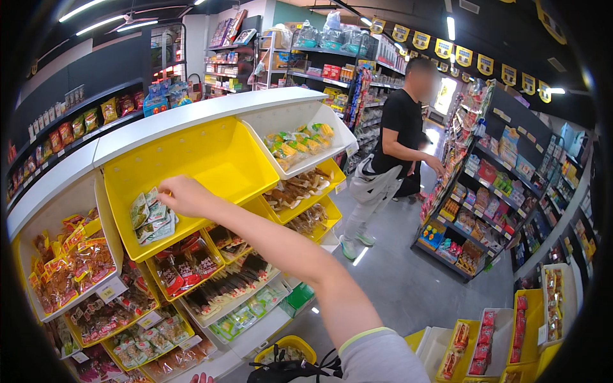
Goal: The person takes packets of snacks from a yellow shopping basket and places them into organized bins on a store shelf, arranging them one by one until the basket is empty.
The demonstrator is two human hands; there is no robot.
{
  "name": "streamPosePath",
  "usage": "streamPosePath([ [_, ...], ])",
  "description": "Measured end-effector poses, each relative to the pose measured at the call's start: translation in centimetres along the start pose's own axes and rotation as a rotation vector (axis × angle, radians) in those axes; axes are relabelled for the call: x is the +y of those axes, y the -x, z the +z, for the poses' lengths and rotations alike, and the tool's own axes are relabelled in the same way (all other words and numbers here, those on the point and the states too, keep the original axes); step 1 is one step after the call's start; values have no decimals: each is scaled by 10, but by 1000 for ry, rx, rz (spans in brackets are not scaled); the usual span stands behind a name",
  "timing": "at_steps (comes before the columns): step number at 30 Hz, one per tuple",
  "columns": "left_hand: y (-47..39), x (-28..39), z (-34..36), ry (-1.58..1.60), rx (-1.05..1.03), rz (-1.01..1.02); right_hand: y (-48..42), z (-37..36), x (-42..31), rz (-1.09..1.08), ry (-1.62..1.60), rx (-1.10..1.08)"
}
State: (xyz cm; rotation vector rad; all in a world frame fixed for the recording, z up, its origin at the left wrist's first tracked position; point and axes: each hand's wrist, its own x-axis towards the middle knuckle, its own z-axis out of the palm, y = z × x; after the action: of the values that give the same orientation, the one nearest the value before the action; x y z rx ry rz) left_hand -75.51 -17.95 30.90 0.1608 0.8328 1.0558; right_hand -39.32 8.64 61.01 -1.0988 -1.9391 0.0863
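Observation:
My right hand (184, 194) reaches across into a big yellow bin (191, 153) at the top of a white display stand. Its fingers are bent together at the edge of a small pile of flat green-and-white snack packets (152, 218) in the bin's left corner. Whether they grip the uppermost packet cannot be made out. Of my left hand (202, 378), only fingertips show at the bottom edge, and anything it holds is out of sight. Below, near my body, a yellow basket (309, 345) with packets inside stands on the floor, partly covered by black straps.
White bins hold bagged corn (297, 143) and wrapped brown snacks (72, 263) on either side. Lower trays carry more packets (230, 287). A person in a black top (395, 129) stands in the aisle beside a stocked shelf (479, 191). More snack bins (483, 342) are at lower right.

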Motion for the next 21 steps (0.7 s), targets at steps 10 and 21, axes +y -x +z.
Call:
streamPosePath([
  [10,-15,-7,28,-66,15,-70,364,-60,45,887,-251,314],
  [21,-37,0,35,-502,13,60,940,79,-110,2059,-407,-662],
])
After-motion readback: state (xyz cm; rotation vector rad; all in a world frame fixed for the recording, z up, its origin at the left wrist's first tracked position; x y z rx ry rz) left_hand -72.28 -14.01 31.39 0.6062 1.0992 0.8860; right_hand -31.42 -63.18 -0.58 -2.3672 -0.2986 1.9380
